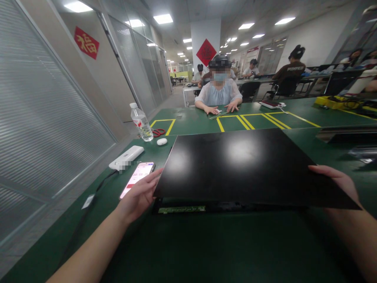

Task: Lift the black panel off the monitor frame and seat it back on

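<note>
A large, flat black panel (235, 165) with a dull sheen is held up in front of me, tilted, by its two side edges. My left hand (138, 198) is closed on its left edge, fingers partly behind it. At the right edge, my right hand (338, 182) grips the panel with the thumb on top and the other fingers hidden underneath. Below the panel's near edge lies a dark flat unit with a green circuit board strip (182, 210); the panel covers most of it. Near my left hand lies a phone (138, 177) showing a timer.
On the left stand a water bottle (141, 124), a white power bank (126, 157) with a cable, a small white case (161, 142) and red-handled scissors (159, 132). A co-worker (219, 92) sits across the green table (200, 251). Dark strips (347, 135) lie at right.
</note>
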`<state>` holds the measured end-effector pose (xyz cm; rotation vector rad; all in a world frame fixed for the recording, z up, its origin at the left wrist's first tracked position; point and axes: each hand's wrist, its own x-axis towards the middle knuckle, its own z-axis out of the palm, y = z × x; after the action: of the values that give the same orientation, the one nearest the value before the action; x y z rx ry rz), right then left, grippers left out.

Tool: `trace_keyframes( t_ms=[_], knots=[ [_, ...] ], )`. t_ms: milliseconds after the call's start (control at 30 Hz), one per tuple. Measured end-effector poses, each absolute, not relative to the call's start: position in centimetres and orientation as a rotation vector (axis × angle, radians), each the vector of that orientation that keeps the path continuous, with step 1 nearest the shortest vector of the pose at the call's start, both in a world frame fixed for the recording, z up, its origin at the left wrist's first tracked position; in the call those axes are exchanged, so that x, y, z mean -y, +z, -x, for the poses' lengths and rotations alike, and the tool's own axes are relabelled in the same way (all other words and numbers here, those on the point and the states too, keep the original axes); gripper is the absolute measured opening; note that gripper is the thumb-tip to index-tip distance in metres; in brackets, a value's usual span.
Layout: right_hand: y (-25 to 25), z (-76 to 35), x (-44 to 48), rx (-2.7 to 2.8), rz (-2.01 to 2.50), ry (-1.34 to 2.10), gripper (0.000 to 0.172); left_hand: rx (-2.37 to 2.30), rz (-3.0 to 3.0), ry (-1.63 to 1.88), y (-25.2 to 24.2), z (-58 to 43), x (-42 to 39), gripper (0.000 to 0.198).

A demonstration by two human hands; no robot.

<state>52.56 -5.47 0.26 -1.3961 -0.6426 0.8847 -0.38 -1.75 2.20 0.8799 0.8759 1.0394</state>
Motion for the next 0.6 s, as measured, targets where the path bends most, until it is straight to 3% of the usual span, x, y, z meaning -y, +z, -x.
trace_keyframes(
  t_ms=[133, 333, 600],
  knots=[
    [1.1, -51.2, 5.3, 0.500, 1.488, 1.069, 0.012, -0.927, -0.890, 1.111, 2.7, 0.1, 2.0, 0.044],
    [2.1, -50.3, 5.7, 0.500, 1.514, 1.374, 0.032, -1.008, -0.872, 1.267, 3.4, -0.5, 2.2, 0.041],
    [2.1, -50.8, 5.5, 0.687, 1.275, 1.221, 0.048, -1.047, -0.898, 1.398, 3.7, 0.0, 1.9, 0.037]
  ],
)
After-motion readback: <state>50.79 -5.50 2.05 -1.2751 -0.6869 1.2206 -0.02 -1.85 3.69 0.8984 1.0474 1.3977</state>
